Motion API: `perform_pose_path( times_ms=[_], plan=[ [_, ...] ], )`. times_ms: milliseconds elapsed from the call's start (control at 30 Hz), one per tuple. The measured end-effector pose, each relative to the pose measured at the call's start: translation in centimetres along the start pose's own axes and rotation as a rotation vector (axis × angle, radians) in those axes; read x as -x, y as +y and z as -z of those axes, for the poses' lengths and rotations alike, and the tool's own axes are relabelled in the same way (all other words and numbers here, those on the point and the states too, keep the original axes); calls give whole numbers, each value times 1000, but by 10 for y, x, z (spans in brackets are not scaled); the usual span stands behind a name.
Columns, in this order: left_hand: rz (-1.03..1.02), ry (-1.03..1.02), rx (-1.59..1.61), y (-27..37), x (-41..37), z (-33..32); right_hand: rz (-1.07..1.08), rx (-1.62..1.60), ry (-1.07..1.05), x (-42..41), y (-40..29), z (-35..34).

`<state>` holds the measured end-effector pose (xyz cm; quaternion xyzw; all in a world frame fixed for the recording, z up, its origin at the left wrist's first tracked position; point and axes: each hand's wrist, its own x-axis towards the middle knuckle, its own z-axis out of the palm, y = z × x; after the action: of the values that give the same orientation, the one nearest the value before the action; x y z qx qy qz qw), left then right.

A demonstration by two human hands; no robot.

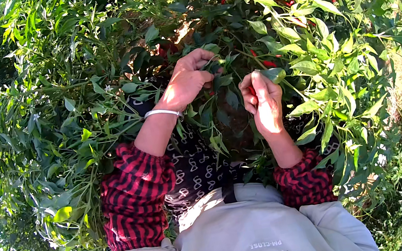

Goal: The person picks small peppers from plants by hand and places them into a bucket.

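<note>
My left hand [187, 81], with a pale bangle at its wrist, reaches into the leaves of a chilli pepper plant [226, 66]. Its thumb and fingers are closed around leafy growth; whether a pod is among it cannot be told. Lower and to the right, my right hand [263, 96] is curled with a red chilli pepper [252, 91] showing between thumb and fingers. A green leaf [274, 74] touches its fingertips. Just above this hand, red chilli peppers [269, 64] hang among the stems.
Dense chilli plants [61, 109] surround me on both sides. More red chillies [289, 2] show at the upper right. Stems and leaves overhang my patterned black trousers [193, 163]. Dry, sunlit ground [398, 78] lies between rows at the right.
</note>
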<state>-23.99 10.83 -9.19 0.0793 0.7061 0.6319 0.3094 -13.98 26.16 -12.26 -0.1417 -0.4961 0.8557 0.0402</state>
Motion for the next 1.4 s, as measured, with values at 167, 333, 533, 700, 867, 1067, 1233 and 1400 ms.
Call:
perform_pose_path(
  times_ms=[167,333,533,700,867,1067,1233,1400],
  plan=[
    [-243,63,-226,-16,1,-13,123,93,19,1,-18,7],
    [-145,-30,-120,-11,-3,-12,348,538,-127,-3,-14,3],
    [-193,-127,-231,-15,-4,-6,437,987,-258,-10,3,-2],
    [-256,-85,-224,-21,-7,-3,453,941,-136,-12,16,-8],
    [-206,-149,-199,-27,-9,-1,561,775,-93,-14,25,-11],
    [-201,-154,-184,-21,-7,-3,673,774,-61,-12,26,-12],
    [-174,-147,-245,-20,-7,-3,714,807,-59,-7,28,-9],
    [-171,-179,-242,-18,-6,-6,733,886,-69,-17,35,-11]
  ],
)
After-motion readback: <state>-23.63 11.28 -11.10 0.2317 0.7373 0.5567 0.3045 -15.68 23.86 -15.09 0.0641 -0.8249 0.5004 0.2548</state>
